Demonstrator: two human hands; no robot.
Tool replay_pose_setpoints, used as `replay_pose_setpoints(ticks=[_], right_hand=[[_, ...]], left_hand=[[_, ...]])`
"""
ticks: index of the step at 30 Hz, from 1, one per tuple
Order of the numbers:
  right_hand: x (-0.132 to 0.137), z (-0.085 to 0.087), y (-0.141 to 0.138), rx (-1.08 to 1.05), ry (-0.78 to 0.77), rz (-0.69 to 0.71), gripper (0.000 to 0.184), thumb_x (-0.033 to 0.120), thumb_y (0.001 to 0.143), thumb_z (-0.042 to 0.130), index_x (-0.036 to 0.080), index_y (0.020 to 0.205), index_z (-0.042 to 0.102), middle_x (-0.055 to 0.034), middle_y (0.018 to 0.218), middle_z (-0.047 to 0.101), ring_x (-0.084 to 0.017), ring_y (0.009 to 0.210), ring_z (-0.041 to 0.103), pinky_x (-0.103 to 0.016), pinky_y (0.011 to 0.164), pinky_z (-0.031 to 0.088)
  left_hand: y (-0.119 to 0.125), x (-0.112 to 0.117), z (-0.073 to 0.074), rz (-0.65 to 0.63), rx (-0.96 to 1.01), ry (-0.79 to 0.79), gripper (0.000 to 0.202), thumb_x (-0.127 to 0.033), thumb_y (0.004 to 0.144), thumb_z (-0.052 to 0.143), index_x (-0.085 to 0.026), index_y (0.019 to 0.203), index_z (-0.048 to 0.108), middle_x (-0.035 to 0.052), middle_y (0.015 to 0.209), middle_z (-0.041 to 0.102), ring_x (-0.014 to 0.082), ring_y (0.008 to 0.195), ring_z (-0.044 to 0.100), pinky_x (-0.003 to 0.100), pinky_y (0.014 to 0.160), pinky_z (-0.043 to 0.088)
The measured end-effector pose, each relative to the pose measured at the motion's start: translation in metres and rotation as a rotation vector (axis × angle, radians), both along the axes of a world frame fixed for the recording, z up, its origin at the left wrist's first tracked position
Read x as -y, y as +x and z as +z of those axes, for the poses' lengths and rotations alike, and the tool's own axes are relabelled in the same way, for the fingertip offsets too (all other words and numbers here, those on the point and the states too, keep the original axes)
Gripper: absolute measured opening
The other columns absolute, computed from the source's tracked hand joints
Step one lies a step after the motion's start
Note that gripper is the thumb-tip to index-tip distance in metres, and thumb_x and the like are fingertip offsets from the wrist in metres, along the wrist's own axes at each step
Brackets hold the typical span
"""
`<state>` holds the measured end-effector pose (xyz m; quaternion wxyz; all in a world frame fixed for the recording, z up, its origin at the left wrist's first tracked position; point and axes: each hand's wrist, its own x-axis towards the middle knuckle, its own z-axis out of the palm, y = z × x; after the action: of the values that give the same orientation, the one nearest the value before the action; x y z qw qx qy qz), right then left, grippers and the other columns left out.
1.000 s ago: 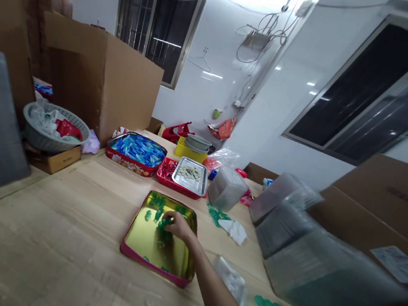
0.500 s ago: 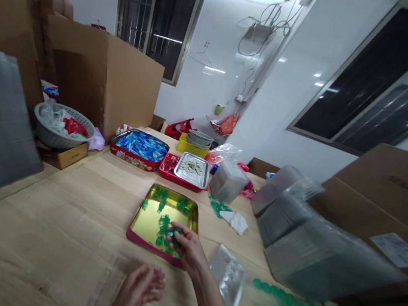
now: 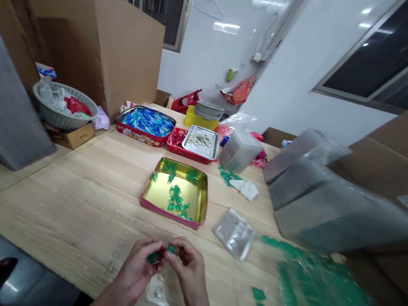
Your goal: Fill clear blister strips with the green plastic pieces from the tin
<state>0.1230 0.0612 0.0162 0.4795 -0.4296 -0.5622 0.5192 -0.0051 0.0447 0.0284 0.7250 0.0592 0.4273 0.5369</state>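
Note:
My left hand (image 3: 138,265) and my right hand (image 3: 187,269) meet over the near part of the table. Small green translucent pieces (image 3: 153,257) show in the curled fingers of my left hand. Between the thumb and fingers of my right hand is another green piece (image 3: 171,249). Under my hands lies a clear plastic blister tray (image 3: 159,292), partly covered by them. Just beyond stands a gold-lined tin (image 3: 151,194) with a pink rim, and several green pieces (image 3: 175,197) are scattered in it.
Right of the tin lies another clear blister tray (image 3: 234,233). Filled green packs (image 3: 324,294) spread over the right side, beside stacked clear trays (image 3: 332,205). Behind are a tin of blue pieces (image 3: 148,121), a silver tray (image 3: 201,142) and a grey basket (image 3: 62,116).
My right hand has drawn back from the tin with green pieces and come together with my left hand. The view has tilted down, showing more green packs at the lower right.

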Motion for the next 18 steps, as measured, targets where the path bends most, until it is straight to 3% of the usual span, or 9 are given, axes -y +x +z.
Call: replay_pose_setpoints(ticks=[2, 6, 10, 14, 18], right_hand=[[0.006, -0.003, -0.002, 0.072, 0.058, -0.032, 0.017, 0.032, 0.069, 0.072, 0.019, 0.077, 0.065, 0.0002, 0.068, 0.057, -0.015, 0.063, 0.053, -0.025, 0.059, 0.044], [0.017, 0.002, -0.006, 0.174, 0.145, -0.039, 0.011, 0.027, 0.072, 0.07, 0.021, 0.082, 0.069, -0.0018, 0.074, 0.058, -0.016, 0.07, 0.055, -0.026, 0.065, 0.044], [0.023, 0.005, -0.003, 0.011, -0.054, 0.059, 0.026, 0.032, 0.068, 0.073, 0.023, 0.092, 0.07, -0.0049, 0.085, 0.062, -0.019, 0.079, 0.057, -0.03, 0.071, 0.047], [0.027, -0.001, 0.001, -0.162, -0.302, 0.047, 0.025, 0.037, 0.069, 0.071, 0.02, 0.087, 0.071, -0.0055, 0.084, 0.064, -0.02, 0.078, 0.058, -0.031, 0.072, 0.047], [0.028, -0.009, 0.001, -0.24, -0.35, -0.013, 0.023, 0.032, 0.06, 0.078, 0.019, 0.074, 0.066, -0.0023, 0.072, 0.063, -0.017, 0.068, 0.058, -0.026, 0.065, 0.046]], left_hand=[[0.0, 0.005, 0.002, -0.048, -0.123, 0.098, 0.019, -0.024, 0.055, 0.077, -0.013, 0.06, 0.062, 0.0004, 0.056, 0.061, 0.0077, 0.047, 0.049, 0.019, 0.045, 0.032], [0.0, 0.008, 0.0, -0.084, -0.325, 0.162, 0.022, -0.025, 0.051, 0.077, -0.012, 0.058, 0.06, -0.0015, 0.052, 0.056, 0.0043, 0.042, 0.038, 0.019, 0.042, 0.023], [-0.003, 0.01, -0.008, -0.103, -0.377, 0.145, 0.02, -0.027, 0.053, 0.073, -0.012, 0.059, 0.061, -0.0028, 0.048, 0.052, 0.0045, 0.041, 0.036, 0.02, 0.042, 0.021], [-0.004, 0.013, -0.012, -0.092, -0.443, 0.159, 0.018, -0.027, 0.057, 0.069, -0.012, 0.061, 0.06, -0.0044, 0.046, 0.047, 0.0044, 0.04, 0.034, 0.02, 0.041, 0.02], [-0.002, 0.015, -0.008, -0.085, -0.441, 0.168, 0.015, -0.022, 0.056, 0.068, -0.012, 0.064, 0.06, -0.0048, 0.05, 0.049, 0.0039, 0.042, 0.035, 0.02, 0.042, 0.022]])
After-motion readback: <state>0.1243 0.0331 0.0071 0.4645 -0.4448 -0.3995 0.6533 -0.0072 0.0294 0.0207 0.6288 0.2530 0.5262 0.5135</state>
